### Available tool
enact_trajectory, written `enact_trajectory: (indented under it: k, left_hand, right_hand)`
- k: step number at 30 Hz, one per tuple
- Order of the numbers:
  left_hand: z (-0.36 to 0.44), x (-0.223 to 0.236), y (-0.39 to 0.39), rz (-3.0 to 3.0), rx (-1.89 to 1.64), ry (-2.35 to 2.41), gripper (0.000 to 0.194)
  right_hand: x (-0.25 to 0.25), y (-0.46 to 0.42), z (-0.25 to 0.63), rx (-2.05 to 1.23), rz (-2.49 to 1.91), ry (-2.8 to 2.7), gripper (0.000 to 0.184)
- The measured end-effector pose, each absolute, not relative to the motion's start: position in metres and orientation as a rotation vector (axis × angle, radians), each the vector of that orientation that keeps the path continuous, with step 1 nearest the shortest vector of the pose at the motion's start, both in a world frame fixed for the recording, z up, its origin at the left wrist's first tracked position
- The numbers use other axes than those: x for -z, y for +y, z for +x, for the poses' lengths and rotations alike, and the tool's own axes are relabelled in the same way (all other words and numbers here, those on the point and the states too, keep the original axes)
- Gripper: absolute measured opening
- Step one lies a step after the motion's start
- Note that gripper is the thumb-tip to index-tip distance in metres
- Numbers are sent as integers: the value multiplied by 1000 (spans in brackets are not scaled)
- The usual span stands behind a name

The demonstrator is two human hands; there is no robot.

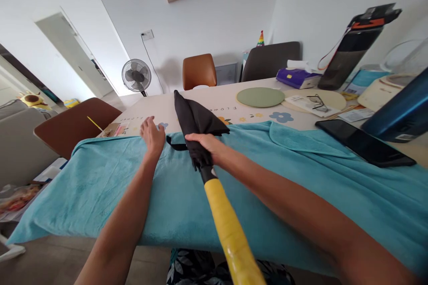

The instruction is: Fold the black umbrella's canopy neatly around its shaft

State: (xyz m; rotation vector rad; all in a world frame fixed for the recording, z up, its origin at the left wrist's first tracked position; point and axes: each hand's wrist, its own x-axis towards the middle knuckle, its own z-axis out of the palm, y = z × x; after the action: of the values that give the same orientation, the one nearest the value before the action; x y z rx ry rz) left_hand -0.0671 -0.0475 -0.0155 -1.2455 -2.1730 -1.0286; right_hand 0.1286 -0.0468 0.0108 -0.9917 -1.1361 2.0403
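Observation:
A black folded umbrella [197, 118] lies at a slant over the turquoise cloth [100, 191], its tip pointing away and its long yellow handle [229, 227] running toward me. My right hand [209, 144] is wrapped round the lower end of the black canopy, just above the handle. One canopy panel spreads loosely to the right. A black strap [177, 144] sticks out on the left side. My left hand [153, 136] is a short way left of the strap, apart from the umbrella, with its fingers spread and nothing in them.
On the right are a black phone [364, 142], a blue bottle [401, 107], a dark water bottle [354, 49], glasses [317, 103] and a purple tissue pack [296, 78]. A green round mat [260, 97] lies farther back. Chairs [199, 72] and a fan [136, 75] stand beyond the table.

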Motion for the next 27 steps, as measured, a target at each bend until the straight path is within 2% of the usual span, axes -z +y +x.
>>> enact_trajectory:
  k: [4,7,10,14,17,19,24,27]
  left_hand:
    - [-39,15,-43,-1594,1234,-2113,30]
    - [-11,1,-42,-1782,1232,-2038,26]
    - [14,-18,-37,-2039,1001,-1916,30]
    - [35,-36,-8,-2437,470,-1724,50]
    - [45,-40,20,-2622,147,-1824,44]
    - [51,-39,35,-2710,69,-1964,38]
    - [65,-29,50,-2672,-185,-2133,53]
    - [66,-32,53,-2633,-152,-2058,55]
  right_hand:
    - [19,-52,117,-1960,-1109,-1227,18]
    - [25,-51,117,-1910,-1058,-1249,20]
    - [24,-51,117,-1882,-998,-1261,20]
    - [21,-54,118,-1817,-1078,-1287,25]
    - [19,-56,119,-1806,-1083,-1297,22]
    - [17,-58,121,-1831,-1076,-1310,18]
    - [17,-59,123,-1865,-1028,-1303,20]
    - [20,-57,122,-1881,-1020,-1279,19]
